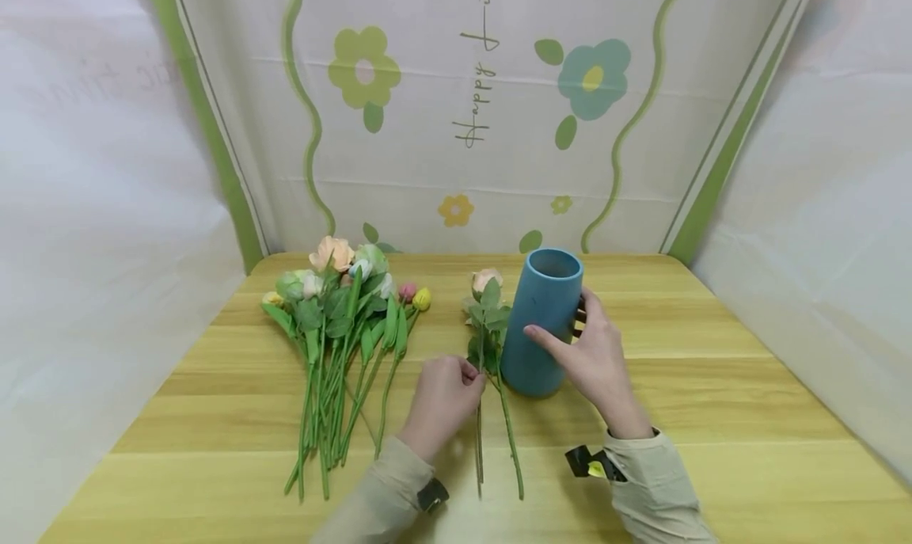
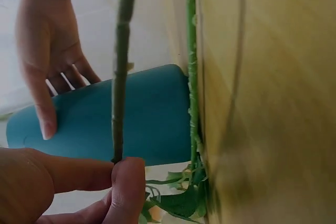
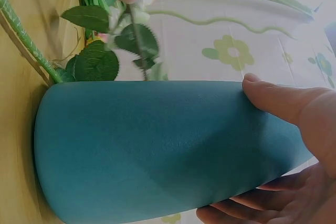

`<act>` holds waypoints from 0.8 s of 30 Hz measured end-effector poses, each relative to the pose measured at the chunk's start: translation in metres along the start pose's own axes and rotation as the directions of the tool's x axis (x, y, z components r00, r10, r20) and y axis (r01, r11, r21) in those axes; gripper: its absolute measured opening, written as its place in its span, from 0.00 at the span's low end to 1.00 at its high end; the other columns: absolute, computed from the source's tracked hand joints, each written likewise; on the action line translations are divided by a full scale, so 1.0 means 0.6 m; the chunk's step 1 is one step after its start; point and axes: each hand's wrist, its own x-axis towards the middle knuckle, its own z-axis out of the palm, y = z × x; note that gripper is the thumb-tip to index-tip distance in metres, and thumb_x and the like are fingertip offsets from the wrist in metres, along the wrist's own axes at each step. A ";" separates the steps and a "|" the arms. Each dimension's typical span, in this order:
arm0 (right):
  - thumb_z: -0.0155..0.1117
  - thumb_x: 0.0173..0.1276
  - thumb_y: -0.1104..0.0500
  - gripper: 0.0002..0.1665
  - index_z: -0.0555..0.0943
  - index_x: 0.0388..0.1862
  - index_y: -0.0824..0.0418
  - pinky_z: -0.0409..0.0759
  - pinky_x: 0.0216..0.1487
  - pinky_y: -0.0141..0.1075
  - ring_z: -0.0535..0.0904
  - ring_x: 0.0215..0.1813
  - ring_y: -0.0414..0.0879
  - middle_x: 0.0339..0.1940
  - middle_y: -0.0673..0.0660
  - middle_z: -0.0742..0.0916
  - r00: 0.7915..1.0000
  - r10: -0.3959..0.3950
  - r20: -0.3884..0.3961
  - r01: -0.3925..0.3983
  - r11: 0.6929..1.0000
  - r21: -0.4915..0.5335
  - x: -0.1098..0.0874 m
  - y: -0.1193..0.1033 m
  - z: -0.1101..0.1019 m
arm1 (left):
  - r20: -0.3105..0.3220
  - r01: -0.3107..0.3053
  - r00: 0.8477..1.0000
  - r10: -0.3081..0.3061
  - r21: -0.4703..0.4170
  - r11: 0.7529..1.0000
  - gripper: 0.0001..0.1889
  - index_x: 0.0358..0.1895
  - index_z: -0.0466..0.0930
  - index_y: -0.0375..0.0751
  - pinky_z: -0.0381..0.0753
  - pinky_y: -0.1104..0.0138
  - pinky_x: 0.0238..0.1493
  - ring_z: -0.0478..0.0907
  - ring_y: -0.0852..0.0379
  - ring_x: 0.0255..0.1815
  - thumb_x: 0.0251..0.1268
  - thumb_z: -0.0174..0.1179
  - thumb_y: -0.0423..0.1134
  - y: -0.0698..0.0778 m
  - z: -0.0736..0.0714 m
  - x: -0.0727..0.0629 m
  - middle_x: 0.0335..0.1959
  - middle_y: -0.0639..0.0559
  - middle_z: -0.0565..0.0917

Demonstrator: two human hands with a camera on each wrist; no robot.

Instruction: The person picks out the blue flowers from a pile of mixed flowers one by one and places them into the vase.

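A blue vase (image 1: 543, 322) stands on the wooden table, its round mouth facing up. My right hand (image 1: 597, 362) grips its right side, thumb across the front and fingers around the back. Just left of the vase, my left hand (image 1: 443, 401) pinches the brown-green stem (image 2: 121, 77) of an artificial rose between thumb and forefinger. Another rose with a greener stem (image 1: 511, 441) lies beside it on the table. A pale peach rose bloom (image 1: 488, 279) shows above the leaves; which stem bears it I cannot tell. The right wrist view shows leaves (image 3: 97, 61) by the vase's side.
A bunch of artificial flowers lies on the left of the table (image 1: 641, 481), with peach rose (image 1: 332, 252), white and green blooms and long green stems (image 1: 331, 417). Pink and yellow tulips (image 1: 422, 298) lie at its right edge. A flower-printed cloth (image 1: 456, 164) hangs behind the table.
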 end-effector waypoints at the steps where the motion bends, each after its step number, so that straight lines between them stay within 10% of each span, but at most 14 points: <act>1: 0.73 0.58 0.38 0.59 0.55 0.75 0.66 0.74 0.54 0.61 0.70 0.65 0.65 0.66 0.70 0.72 1.000 0.000 0.000 0.000 1.000 -0.002 0.000 0.000 0.000 | 0.011 0.003 1.000 -0.003 0.007 1.000 0.08 0.22 0.83 0.38 0.75 0.69 0.20 0.72 0.64 0.15 0.58 0.66 0.29 -0.002 0.001 0.000 0.16 0.57 0.78; 24: 0.73 0.58 0.37 0.59 0.56 0.75 0.67 0.74 0.54 0.60 0.70 0.65 0.64 0.65 0.70 0.73 1.000 -0.008 -0.010 0.008 1.000 -0.009 -0.002 0.000 -0.001 | 0.305 0.024 0.952 0.010 -0.107 0.994 0.07 0.35 0.86 0.31 0.77 0.70 0.19 0.79 0.61 0.16 0.69 0.61 0.32 0.000 0.017 -0.006 0.21 0.51 0.81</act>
